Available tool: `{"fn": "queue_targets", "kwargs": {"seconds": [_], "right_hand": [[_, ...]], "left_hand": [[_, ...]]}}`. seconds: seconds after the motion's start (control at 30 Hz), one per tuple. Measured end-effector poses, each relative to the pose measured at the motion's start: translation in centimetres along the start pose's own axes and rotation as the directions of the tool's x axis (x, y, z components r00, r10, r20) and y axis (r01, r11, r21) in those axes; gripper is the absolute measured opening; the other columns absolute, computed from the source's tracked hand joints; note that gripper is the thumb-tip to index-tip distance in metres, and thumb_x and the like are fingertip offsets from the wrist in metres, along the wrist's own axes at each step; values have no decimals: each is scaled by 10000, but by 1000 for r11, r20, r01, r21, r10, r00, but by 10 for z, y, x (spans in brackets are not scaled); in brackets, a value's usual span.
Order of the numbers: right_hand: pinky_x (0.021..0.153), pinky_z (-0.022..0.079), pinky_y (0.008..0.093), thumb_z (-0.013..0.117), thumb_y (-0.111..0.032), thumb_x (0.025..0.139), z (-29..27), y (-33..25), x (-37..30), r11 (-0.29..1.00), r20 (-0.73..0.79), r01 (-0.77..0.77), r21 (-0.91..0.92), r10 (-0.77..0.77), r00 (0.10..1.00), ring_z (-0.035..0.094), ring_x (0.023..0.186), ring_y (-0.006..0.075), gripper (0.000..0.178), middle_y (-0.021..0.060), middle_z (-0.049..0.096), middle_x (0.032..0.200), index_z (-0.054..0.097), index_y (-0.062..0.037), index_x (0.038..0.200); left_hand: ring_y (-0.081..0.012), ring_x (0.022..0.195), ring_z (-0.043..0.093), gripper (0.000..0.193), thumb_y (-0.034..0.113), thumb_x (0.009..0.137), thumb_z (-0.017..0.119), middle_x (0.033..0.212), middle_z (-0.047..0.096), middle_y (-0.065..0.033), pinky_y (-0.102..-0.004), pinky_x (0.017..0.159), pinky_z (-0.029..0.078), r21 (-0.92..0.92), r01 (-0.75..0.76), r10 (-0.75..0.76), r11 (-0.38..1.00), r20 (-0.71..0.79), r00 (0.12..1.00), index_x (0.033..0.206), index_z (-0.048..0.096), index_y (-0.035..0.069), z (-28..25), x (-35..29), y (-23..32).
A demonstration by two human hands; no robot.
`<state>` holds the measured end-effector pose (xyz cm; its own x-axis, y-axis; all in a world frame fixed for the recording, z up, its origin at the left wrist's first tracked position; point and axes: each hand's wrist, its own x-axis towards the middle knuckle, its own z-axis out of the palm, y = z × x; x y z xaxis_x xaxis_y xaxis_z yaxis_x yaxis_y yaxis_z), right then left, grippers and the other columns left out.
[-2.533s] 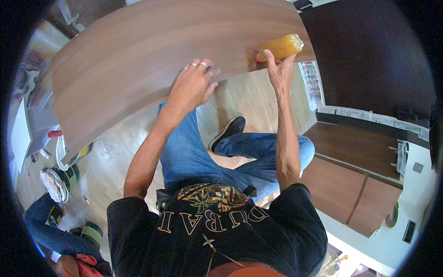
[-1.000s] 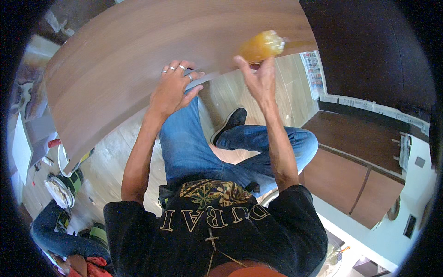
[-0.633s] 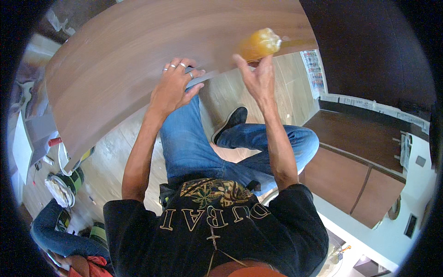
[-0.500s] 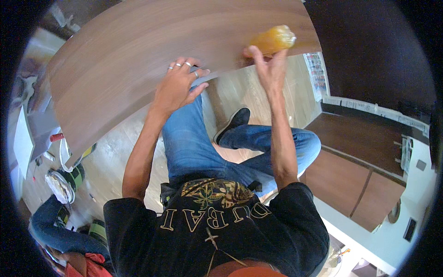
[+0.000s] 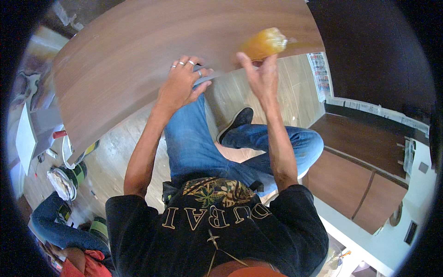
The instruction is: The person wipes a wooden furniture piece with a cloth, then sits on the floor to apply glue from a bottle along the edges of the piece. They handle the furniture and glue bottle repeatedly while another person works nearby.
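A large brown wood-grain board [image 5: 124, 69] stretches before me, its near edge by my left knee. My left hand [image 5: 184, 83], with rings on its fingers, rests on that edge; the fingers are spread over the surface and the thumb is apart from them. My right hand [image 5: 263, 76] grips a shiny yellow-orange bundle [image 5: 264, 44], which looks wrapped in clear plastic, from its near side. The bundle is over the right part of the board, blurred by motion. Whether it touches the surface I cannot tell.
Brown cabinet panels [image 5: 339, 187] with pale tape [image 5: 378, 111] along an edge stand at right. Another person in a red top [image 5: 87, 263] sits at lower left, near a round green-and-black container [image 5: 76, 177]. A white panel [image 5: 26, 136] leans at far left. My shoe [image 5: 237, 122] is on the floor.
My right hand has moved left and slightly nearer with the yellow-orange bundle. My left hand stays at the board's edge. The whole view has shifted slightly.
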<state>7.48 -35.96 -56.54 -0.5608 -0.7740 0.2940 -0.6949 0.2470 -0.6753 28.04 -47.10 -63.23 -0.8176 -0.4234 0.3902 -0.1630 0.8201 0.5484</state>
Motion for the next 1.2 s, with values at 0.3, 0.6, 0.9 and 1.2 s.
{"fn": "queue_targets", "kwargs": {"seconds": [0.3, 0.6, 0.9, 1.2], "right_hand": [[841, 580, 360, 759, -213, 922, -9, 13, 3, 999, -30, -20, 31, 21, 999, 715, 962, 261, 473, 179, 709, 1058, 508, 28, 1241], [848, 586, 394, 769, -239, 910, -23, 12, 5, 982, -2, -137, 127, 138, 990, 713, 964, 266, 559, 192, 710, 1087, 479, 50, 1291], [843, 590, 384, 753, -216, 923, -17, 6, 0, 994, -52, -108, 24, 109, 993, 700, 997, 274, 525, 201, 675, 1126, 472, 50, 1278], [887, 544, 367, 755, -210, 922, 14, -10, -12, 999, 9, 35, 0, -35, 999, 693, 982, 253, 484, 184, 698, 1097, 490, 20, 1255]], "left_hand": [[-320, 1170, 531, 282, 268, 857, 726, 1195, 609, -116, -471, 1004, 442, -8, 53, -53, 999, 20, 998, 1098, 733, 120, 1, 1, 5], [-323, 1167, 536, 289, 260, 848, 741, 1188, 607, -111, -466, 996, 445, -38, 61, -60, 997, 8, 998, 1104, 739, 128, -1, 0, 6], [-355, 1170, 540, 294, 268, 888, 705, 1238, 598, -141, -489, 1001, 431, 65, 96, -97, 993, 25, 995, 1152, 722, 141, -34, -20, 8], [-349, 1276, 504, 376, 272, 926, 678, 1325, 573, -134, -547, 1139, 319, 236, 326, -283, 916, -197, 939, 1283, 656, 158, -61, -67, -24]]}}
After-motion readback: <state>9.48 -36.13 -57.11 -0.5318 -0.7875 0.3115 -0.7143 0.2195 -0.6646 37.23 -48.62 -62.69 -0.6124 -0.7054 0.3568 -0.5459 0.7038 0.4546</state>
